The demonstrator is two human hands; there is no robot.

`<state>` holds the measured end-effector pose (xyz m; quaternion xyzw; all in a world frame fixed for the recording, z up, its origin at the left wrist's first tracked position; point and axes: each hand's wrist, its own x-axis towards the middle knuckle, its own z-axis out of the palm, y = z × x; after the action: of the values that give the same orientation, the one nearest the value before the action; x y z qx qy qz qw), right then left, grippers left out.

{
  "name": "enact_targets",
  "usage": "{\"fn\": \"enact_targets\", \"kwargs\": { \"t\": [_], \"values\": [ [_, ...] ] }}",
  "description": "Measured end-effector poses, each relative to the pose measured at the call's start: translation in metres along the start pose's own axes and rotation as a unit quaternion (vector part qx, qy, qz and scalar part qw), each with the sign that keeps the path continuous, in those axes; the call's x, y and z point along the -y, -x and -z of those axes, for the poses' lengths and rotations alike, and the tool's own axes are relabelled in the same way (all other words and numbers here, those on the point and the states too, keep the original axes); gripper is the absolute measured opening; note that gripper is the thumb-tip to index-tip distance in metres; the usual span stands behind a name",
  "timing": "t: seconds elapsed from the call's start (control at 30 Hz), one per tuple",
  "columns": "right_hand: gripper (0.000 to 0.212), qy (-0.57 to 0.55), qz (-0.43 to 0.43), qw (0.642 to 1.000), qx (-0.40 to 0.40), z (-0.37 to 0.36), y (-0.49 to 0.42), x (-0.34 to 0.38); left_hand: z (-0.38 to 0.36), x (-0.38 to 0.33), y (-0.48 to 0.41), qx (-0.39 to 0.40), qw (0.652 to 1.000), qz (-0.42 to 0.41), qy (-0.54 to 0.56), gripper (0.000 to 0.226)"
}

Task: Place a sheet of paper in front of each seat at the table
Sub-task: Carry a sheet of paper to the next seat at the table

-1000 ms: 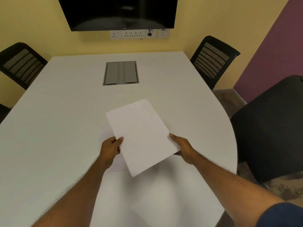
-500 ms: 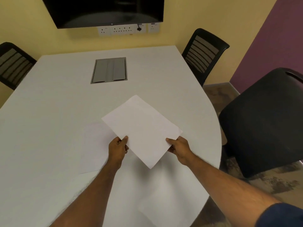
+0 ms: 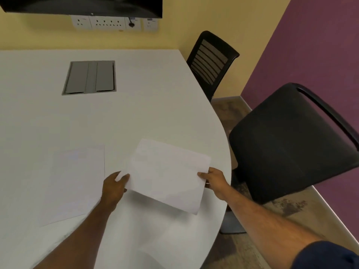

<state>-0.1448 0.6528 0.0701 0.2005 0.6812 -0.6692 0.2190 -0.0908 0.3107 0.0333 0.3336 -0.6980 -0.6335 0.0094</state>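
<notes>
I hold a white sheet of paper [image 3: 167, 173] just above the white table [image 3: 136, 113], near its rounded right edge. My left hand [image 3: 114, 188] pinches the sheet's left corner and my right hand [image 3: 214, 181] grips its right edge. A second sheet [image 3: 75, 183] lies flat on the table to the left of my left hand. A black chair [image 3: 295, 140] stands right of the table, close to the held sheet. Another black mesh-back chair [image 3: 211, 61] sits farther back on the right side.
A grey cable hatch [image 3: 89, 77] is set into the table's middle. A dark screen [image 3: 81, 5] and wall sockets [image 3: 112, 22] hang on the yellow wall behind. A purple wall [image 3: 314, 45] closes the right side.
Both hands have carried the sheet rightward toward the near black chair and turned it more level. My view has swung right, and the left chair has left the frame.
</notes>
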Motion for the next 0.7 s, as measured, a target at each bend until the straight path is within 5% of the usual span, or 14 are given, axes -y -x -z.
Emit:
{"fn": "enact_targets", "kwargs": {
  "t": [0.17, 0.53, 0.7],
  "values": [
    [0.004, 0.05, -0.002, 0.998, -0.031, 0.023, -0.045, 0.016, -0.033, 0.005, 0.004, 0.008, 0.998, -0.006, -0.062, 0.027],
    [0.06, 0.172, 0.006, 0.984, -0.045, 0.055, -0.137, 0.034, -0.108, 0.015, -0.002, -0.007, 0.998, 0.063, -0.001, 0.025],
    [0.059, 0.24, 0.034, 0.969, -0.038, 0.052, -0.158, 0.027, -0.125, 0.022, -0.008, 0.006, 0.996, 0.082, -0.034, 0.027]
  ]
}}
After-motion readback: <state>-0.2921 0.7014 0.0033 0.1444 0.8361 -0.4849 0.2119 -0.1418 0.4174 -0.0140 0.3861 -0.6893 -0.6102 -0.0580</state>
